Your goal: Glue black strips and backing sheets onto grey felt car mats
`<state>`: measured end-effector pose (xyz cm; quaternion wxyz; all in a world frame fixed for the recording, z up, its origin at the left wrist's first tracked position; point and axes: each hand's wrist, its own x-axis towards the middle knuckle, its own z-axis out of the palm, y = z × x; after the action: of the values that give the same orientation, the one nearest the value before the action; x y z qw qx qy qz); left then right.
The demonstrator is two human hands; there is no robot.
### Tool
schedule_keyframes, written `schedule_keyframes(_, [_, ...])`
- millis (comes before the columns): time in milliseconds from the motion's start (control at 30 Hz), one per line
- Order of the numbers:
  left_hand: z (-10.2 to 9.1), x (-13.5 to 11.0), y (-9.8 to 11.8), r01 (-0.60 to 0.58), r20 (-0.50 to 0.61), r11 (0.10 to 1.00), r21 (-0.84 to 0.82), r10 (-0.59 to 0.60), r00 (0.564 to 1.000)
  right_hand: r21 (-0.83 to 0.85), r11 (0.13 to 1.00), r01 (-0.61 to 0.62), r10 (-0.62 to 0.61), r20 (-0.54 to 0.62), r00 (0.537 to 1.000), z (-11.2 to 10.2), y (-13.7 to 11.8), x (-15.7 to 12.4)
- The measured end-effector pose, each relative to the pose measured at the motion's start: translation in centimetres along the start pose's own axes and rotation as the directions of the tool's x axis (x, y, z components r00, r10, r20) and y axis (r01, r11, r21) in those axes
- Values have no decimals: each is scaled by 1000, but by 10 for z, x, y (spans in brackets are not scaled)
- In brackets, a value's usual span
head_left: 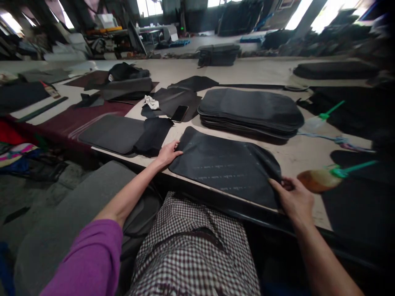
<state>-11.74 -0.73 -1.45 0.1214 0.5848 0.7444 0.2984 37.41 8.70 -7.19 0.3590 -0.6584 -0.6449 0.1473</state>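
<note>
A black leather-like sheet with rounded corners and rows of faint printed marks lies in front of me at the table's near edge. My left hand pinches its left edge, thumb and fingers closed. At the other end, my right hand grips the right edge between thumb and curled fingers, and the sheet bends up there. Just behind it rises a stack of similar black pieces. To the left of my left hand are a flat dark grey piece and a black cloth.
Right of the sheet lies a squeeze bottle of amber liquid with a green nozzle; a clearer one is behind it. A phone and a crumpled white rag rest on dark scraps. More stacked pieces sit farther back.
</note>
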Motion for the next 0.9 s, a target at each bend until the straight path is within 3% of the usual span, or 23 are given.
schedule_keyframes(133, [0,0,-1,7,0,1000,-2,-7,1000,48,998,-46,45,22,999,-1,0,-1])
schedule_keyframes(367, [2,-2,-1,-18,-25,1000,-15,18,1000,27,1000,-12,12,21,1000,-1,-3,-2])
schedule_keyframes(467, [4,-6,2,-84,-89,996,15,85,992,-47,992,116,-119,-52,992,-2,-9,-4])
schedule_keyframes(567, [9,-10,2,-242,-72,962,129,252,965,-225,916,331,-362,-111,926,-6,-20,-8])
schedule_keyframes(700, [18,-11,-5,-322,96,922,217,308,946,-350,776,524,-529,89,844,-10,-33,-14])
schedule_keyframes(800, [21,-9,-12,-325,154,904,279,291,944,-313,723,616,-550,279,787,-10,-32,-13])
schedule_keyframes(900, [19,-8,-13,-338,194,866,369,284,939,-293,722,627,-534,339,774,-10,-27,-10])
